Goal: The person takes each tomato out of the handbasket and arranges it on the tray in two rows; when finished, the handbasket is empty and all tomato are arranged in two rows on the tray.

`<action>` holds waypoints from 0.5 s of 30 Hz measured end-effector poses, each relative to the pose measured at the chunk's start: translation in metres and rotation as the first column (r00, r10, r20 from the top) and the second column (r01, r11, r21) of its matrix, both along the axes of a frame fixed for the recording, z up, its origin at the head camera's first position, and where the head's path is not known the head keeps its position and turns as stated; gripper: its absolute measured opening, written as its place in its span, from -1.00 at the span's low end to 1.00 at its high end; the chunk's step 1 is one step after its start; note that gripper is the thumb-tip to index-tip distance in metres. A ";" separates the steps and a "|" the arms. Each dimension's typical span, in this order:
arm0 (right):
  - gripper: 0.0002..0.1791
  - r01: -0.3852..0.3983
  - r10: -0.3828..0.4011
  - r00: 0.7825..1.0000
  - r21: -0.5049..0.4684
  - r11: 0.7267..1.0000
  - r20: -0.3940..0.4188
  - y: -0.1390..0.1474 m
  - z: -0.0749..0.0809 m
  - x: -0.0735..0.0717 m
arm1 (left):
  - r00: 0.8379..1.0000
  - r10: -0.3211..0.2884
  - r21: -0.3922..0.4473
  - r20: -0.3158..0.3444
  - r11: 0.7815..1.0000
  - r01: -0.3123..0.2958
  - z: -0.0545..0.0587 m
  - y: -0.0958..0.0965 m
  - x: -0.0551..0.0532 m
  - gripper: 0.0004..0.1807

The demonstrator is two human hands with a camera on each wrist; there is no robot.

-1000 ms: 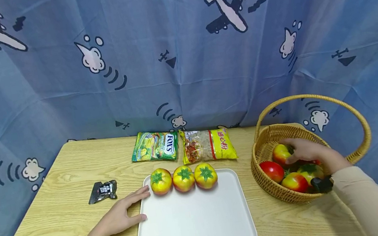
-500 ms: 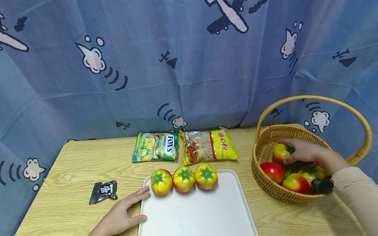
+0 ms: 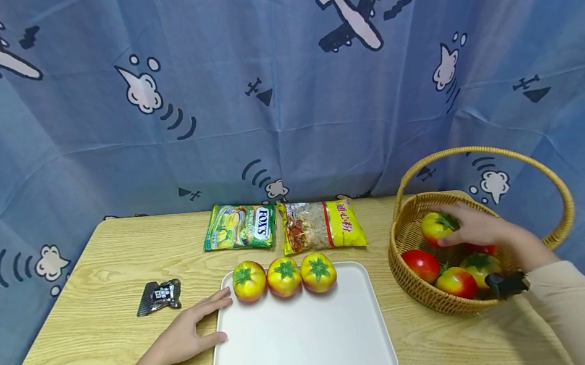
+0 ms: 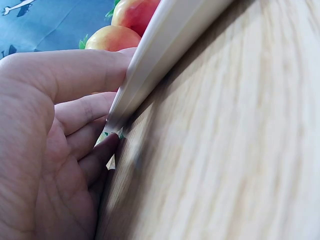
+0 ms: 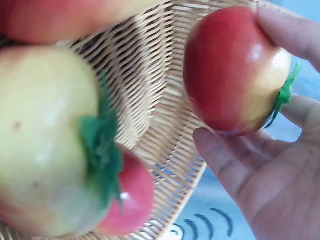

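Right side of head view: right grip (image 3: 474, 227) holds the glossy red-and-yellow round tomato (image 3: 432, 229) within the tan wicker basket (image 3: 423, 293), probably light, firm, slippery, best taken round its sides; left grip (image 3: 186, 333) relaxed against the white rectangular tray (image 3: 304, 343).

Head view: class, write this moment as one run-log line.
Right hand: grips red-yellow tomato at wicker basket; left hand: touches white tray, left rim; on tray: three tomatoes, far-side row

A seemingly wooden table (image 3: 84, 299) bears a tray (image 3: 304, 343), basket (image 3: 410, 281) and three packets (image 3: 322, 224).
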State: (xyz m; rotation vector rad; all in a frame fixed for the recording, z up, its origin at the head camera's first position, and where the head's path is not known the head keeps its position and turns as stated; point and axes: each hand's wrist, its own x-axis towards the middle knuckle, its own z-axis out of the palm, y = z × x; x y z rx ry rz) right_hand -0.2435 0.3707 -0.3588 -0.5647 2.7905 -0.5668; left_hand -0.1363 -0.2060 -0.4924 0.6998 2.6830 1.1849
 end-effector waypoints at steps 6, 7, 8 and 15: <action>-0.13 -0.030 0.029 0.999 -0.052 0.998 -0.022 -0.013 0.012 0.009 | 1.000 0.000 0.000 0.005 1.000 0.000 0.001 0.000 0.000 -0.31; -0.12 -0.030 0.029 0.999 -0.058 0.998 -0.021 -0.016 0.014 0.011 | 1.000 0.000 0.001 0.004 1.000 0.000 0.001 0.000 0.000 -0.31; -0.11 -0.030 0.028 0.999 -0.062 0.998 -0.023 -0.019 0.016 0.013 | 1.000 0.001 0.001 0.002 1.000 -0.001 0.001 0.000 0.001 -0.31; -0.07 -0.001 -0.002 0.999 -0.078 0.997 -0.050 -0.038 0.021 0.024 | 1.000 0.000 0.003 0.008 1.000 0.000 0.001 0.000 0.000 -0.31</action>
